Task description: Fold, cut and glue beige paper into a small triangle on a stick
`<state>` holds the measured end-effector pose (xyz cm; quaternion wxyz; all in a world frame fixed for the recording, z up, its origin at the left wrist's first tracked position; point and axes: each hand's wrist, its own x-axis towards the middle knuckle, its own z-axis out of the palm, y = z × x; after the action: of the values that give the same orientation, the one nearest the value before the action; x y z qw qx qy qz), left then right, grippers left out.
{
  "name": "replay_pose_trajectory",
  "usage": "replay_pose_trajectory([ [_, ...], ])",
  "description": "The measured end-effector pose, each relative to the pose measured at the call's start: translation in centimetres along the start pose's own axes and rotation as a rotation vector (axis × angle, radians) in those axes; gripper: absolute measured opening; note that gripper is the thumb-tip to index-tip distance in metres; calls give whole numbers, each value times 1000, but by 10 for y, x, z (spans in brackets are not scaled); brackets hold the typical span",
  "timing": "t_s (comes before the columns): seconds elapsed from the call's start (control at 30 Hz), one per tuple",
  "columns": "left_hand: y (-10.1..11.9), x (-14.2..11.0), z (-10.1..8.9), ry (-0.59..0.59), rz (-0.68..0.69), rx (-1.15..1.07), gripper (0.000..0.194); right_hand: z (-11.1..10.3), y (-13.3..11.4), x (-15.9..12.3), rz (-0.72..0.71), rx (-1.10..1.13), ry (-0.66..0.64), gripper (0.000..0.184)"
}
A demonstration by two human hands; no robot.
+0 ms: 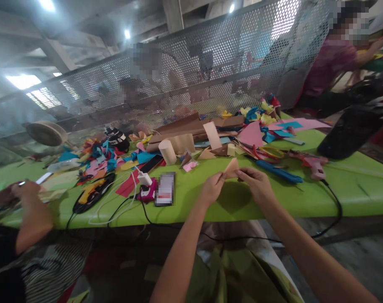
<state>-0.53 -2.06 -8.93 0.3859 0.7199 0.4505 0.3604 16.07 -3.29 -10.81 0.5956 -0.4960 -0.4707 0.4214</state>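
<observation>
A small peach-coloured piece of paper (232,166) is held up over the front of the green-covered table. My left hand (212,187) pinches its left edge between thumb and fingers. On the other side, my right hand (256,182) has its fingertips closed on the right edge. Just beyond the hands lie cut paper pieces, among them a tan triangle (207,154) and an upright pale strip (212,135). Right of my right hand rest a long blue tool (279,171), scissors with a yellow handle (272,152) and a pink glue gun (316,166).
A phone (165,189) lies beside a pink power strip (147,192) with white and black cables. Further left, a yellow glue gun (91,191) sits on a black tray, near another person's arms (30,206). A black object (347,132) stands at right; perforated metal mesh (229,63) rises behind.
</observation>
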Motion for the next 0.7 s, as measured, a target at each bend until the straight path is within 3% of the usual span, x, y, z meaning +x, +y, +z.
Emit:
replay_pose_trajectory([
  [0.33, -6, 0, 1, -20, 89, 180, 35, 1, 0, 1, -64, -11, 24, 38],
  [0.7, -4, -1, 3, -48, 130, 371, 37, 2, -2, -1, -31, 66, 17, 40],
])
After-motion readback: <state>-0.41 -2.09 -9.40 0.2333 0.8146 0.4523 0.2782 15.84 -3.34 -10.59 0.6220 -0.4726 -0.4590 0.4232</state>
